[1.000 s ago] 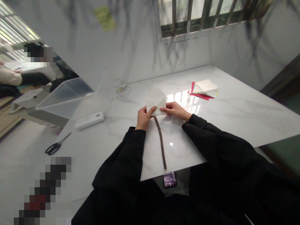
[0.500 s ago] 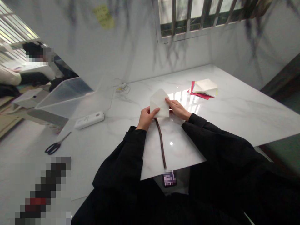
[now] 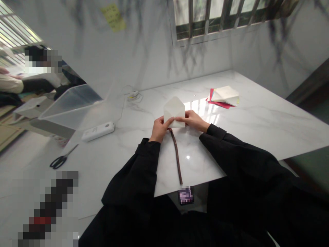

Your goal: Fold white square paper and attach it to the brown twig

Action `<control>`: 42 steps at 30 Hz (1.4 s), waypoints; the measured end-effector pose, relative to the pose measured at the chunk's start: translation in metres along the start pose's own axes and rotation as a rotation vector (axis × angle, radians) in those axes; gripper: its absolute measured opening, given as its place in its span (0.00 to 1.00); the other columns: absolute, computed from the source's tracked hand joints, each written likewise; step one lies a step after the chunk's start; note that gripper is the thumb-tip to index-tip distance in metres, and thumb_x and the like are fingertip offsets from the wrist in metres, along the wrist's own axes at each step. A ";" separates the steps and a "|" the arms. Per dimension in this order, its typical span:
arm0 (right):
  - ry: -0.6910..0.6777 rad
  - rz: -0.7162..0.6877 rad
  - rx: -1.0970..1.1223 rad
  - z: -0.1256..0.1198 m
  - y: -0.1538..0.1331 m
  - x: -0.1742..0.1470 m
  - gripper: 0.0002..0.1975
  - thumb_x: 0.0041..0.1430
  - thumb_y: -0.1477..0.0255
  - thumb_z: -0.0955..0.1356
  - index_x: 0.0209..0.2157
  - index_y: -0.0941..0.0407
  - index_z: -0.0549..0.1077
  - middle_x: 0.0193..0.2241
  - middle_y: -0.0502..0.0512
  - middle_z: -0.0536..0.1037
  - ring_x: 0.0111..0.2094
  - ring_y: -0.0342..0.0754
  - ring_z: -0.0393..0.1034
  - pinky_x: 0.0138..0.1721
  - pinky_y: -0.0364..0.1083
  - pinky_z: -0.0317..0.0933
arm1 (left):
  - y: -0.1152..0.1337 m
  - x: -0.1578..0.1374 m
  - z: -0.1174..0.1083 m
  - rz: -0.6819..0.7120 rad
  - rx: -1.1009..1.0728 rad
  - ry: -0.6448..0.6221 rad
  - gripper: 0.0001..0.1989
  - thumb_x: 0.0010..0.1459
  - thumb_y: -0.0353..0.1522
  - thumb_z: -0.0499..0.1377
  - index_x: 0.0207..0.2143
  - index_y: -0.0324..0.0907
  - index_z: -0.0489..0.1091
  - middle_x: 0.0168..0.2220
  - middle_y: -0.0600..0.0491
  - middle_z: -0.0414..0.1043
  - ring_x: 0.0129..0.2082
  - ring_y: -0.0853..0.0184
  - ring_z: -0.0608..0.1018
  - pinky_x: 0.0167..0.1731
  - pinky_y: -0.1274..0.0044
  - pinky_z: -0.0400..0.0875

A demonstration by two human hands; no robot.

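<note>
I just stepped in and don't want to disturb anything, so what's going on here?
Someone is holding a cream envelope over the table, its pointed flap up. The left hand grips its left side and the right hand its right. Below it, a brown stick reaches toward the near table edge. A pile of papers lies farther off to the right, and black-handled scissors lie to the left.

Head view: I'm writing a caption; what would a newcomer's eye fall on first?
Probably the pale envelope at the centre, held in the left hand and right hand. Next, the dark stick on the table, nearer the wearer, then the red-and-cream paper stack farther right.
</note>
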State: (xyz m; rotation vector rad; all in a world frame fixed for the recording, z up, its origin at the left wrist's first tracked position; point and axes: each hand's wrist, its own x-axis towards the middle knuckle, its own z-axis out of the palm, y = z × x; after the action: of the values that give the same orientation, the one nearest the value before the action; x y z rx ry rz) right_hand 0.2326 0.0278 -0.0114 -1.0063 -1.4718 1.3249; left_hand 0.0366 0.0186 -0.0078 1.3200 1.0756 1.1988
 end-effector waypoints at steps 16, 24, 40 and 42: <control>0.186 0.041 0.196 -0.010 0.012 0.012 0.24 0.47 0.53 0.81 0.38 0.57 0.81 0.36 0.57 0.84 0.36 0.50 0.76 0.33 0.46 0.67 | 0.005 0.000 -0.002 -0.021 -0.058 0.074 0.28 0.43 0.52 0.76 0.28 0.40 0.72 0.26 0.54 0.74 0.24 0.73 0.74 0.25 0.81 0.70; 0.183 0.037 0.206 -0.011 0.014 0.013 0.24 0.47 0.53 0.81 0.36 0.56 0.81 0.37 0.57 0.84 0.35 0.48 0.75 0.32 0.45 0.66 | 0.005 0.001 -0.003 -0.018 -0.085 0.089 0.27 0.45 0.53 0.75 0.30 0.40 0.74 0.28 0.53 0.75 0.25 0.73 0.75 0.25 0.81 0.69; 0.209 0.008 0.055 -0.011 0.003 0.009 0.19 0.51 0.57 0.79 0.33 0.58 0.80 0.28 0.55 0.80 0.27 0.45 0.66 0.27 0.45 0.60 | 0.011 0.004 -0.009 -0.082 -0.120 0.092 0.24 0.46 0.47 0.75 0.38 0.43 0.73 0.33 0.55 0.75 0.26 0.73 0.77 0.26 0.82 0.72; 0.212 0.015 0.069 -0.011 0.004 0.009 0.19 0.51 0.57 0.79 0.34 0.58 0.80 0.29 0.55 0.80 0.27 0.44 0.66 0.27 0.44 0.60 | 0.012 0.003 -0.008 -0.023 -0.058 0.078 0.24 0.47 0.45 0.74 0.41 0.43 0.73 0.33 0.55 0.76 0.26 0.72 0.78 0.28 0.80 0.75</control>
State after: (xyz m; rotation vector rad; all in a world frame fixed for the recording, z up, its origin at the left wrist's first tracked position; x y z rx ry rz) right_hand 0.2410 0.0401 -0.0138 -1.0798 -1.2533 1.2308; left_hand 0.0285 0.0210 0.0044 1.2223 1.1004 1.2637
